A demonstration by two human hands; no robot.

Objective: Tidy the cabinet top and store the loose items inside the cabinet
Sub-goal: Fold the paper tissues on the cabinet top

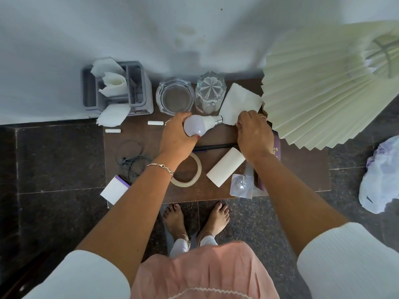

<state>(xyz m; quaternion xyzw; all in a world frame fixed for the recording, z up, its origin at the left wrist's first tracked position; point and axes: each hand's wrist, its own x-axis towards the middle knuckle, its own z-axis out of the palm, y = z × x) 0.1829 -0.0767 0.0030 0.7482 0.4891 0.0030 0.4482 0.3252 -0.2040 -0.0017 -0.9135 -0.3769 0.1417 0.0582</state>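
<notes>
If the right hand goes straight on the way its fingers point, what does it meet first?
Probably the white paper sheet: the right hand already touches its near edge. Beyond it stands the wall.

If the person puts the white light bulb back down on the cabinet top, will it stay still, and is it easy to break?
The light bulb in the left hand is round with a narrow metal base, so it would probably roll. It looks light, since the fingers hold it loosely. Its dome may crack against the glass ashtray nearby.

A crumpled plastic bag (380,178) lies on the dark floor (54,160).
</notes>
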